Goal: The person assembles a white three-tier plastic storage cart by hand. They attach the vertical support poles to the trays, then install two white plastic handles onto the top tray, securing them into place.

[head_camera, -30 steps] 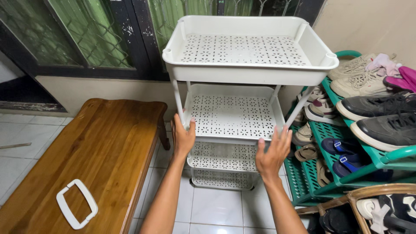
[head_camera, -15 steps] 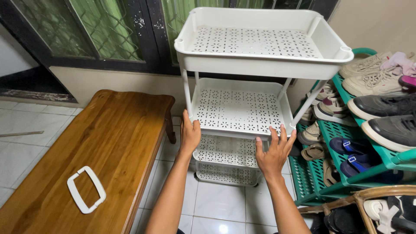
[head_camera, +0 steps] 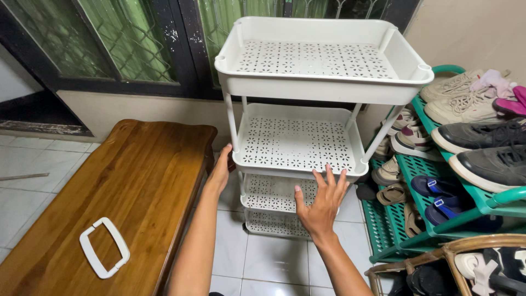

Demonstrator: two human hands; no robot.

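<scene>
1. Head view looks down on a white plastic rack (head_camera: pixel 307 137) of perforated trays stacked on thin white posts, standing on the pale tiled floor (head_camera: pixel 274 263) against the wall under a dark-framed window (head_camera: pixel 137 44).
2. The left hand (head_camera: pixel 220 172) lies flat against the left front corner of the second tray (head_camera: pixel 296 140), fingers (head_camera: pixel 226 156) stretched upward along the tray's edge beside the corner post; they press on it rather than wrap around it.
3. The right hand (head_camera: pixel 319 205) is spread wide open in front of the rack, palm toward it. Its fingertips (head_camera: pixel 329 174) reach the underside of the second tray's front rim, while the palm sits before the third tray (head_camera: pixel 274 194). Nothing is clasped in this hand.
4. The rack thus stands between the two hands, the left at its side corner and the right at its front, right of the middle.
5. A brown wooden tabletop (head_camera: pixel 126 186) stands to the left, just beside the rack, carrying a loose white plastic handle (head_camera: pixel 104 246) near its front edge, well apart from both hands.
6. A green shoe rack (head_camera: pixel 433 175) filled with sneakers and sandals stands close on the right.
</scene>
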